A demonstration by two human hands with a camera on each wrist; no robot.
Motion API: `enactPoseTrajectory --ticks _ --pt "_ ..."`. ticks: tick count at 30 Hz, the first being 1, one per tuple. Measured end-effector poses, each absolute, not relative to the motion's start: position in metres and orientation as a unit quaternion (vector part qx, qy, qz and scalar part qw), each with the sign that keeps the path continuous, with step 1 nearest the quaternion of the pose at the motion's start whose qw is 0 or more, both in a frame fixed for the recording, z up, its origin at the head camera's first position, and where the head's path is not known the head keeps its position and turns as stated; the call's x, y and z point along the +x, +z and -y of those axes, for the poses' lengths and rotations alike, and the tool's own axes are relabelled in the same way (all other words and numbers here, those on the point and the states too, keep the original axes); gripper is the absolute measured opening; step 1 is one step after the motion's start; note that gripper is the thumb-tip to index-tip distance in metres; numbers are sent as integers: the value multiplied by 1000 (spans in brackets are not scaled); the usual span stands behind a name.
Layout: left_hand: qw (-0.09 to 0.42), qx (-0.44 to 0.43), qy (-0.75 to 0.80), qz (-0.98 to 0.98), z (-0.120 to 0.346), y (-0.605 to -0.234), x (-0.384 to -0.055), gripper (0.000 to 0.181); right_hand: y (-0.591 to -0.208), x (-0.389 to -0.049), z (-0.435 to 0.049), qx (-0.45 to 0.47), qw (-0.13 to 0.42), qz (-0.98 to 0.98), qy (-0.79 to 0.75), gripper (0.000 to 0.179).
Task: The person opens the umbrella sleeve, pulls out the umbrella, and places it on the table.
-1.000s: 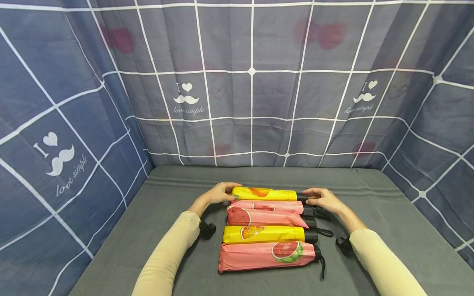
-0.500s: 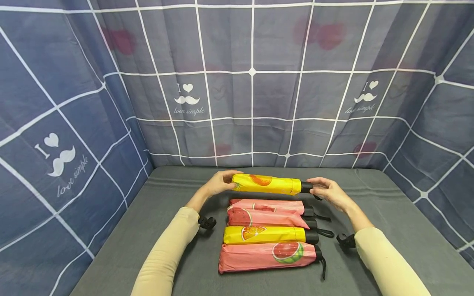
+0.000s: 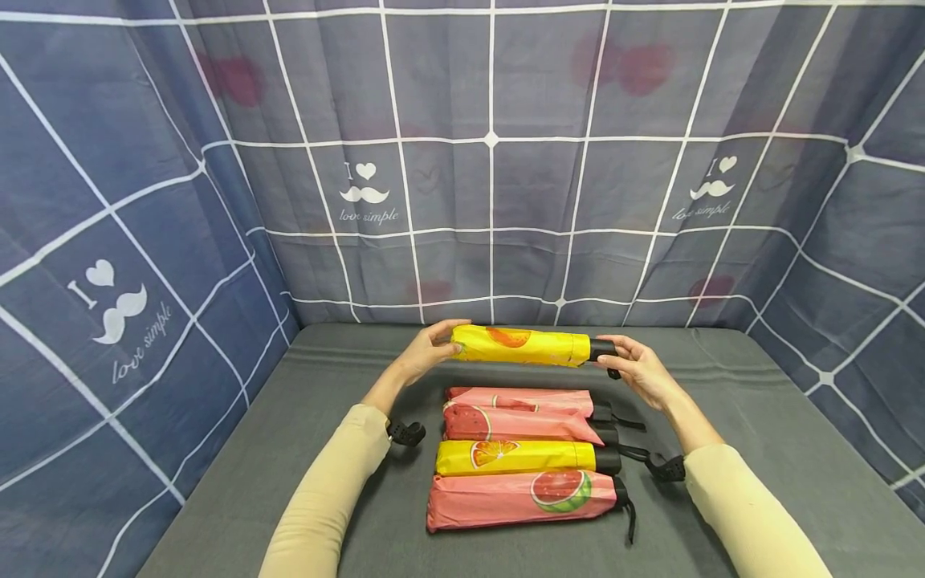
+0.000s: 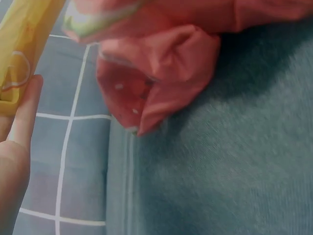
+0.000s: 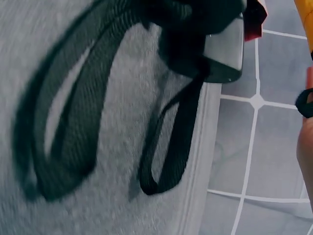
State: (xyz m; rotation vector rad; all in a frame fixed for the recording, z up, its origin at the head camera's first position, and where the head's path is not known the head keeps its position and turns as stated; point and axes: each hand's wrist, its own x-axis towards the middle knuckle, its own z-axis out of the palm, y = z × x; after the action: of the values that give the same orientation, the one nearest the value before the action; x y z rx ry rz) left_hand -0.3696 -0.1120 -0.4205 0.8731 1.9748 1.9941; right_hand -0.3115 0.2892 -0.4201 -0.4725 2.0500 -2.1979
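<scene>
A yellow folded umbrella (image 3: pixel 520 345) with an orange-slice print is held level above the grey surface, behind a row of other umbrellas. My left hand (image 3: pixel 426 351) grips its left end, thumb in front. At the other end my right hand (image 3: pixel 643 373) pinches the black handle (image 3: pixel 602 348). The left wrist view shows the umbrella's yellow end (image 4: pixel 29 44) against a finger of the left hand (image 4: pixel 17 156). Only a sliver of the yellow cover (image 5: pixel 307 19) and part of the right hand (image 5: pixel 306 147) enter the right wrist view.
Below lie two pink watermelon-print umbrellas (image 3: pixel 513 424) side by side, then a yellow one (image 3: pixel 535 456) and a pink one (image 3: pixel 506 502) nearest me. Black wrist straps (image 3: pixel 633 453) stick out to the right. A grid-patterned curtain (image 3: pixel 448 185) encloses the back and sides.
Both hands have lifted the yellow umbrella off the back of the row, raising it and moving it away from me. The other umbrellas stay in place.
</scene>
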Motion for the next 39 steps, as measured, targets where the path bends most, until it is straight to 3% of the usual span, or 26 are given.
enactPoseTrajectory --ticks 12,25,39 --pt "151 280 720 -616 99 -413 -365 51 -419 -310 -284 -181 44 -582 -791 30" --pt "132 279 708 -635 103 -411 -361 51 -420 -303 -296 -181 71 -506 -840 32" --pt "103 285 712 -633 111 -416 -365 47 -422 -301 -308 -212 26 -459 -863 34"
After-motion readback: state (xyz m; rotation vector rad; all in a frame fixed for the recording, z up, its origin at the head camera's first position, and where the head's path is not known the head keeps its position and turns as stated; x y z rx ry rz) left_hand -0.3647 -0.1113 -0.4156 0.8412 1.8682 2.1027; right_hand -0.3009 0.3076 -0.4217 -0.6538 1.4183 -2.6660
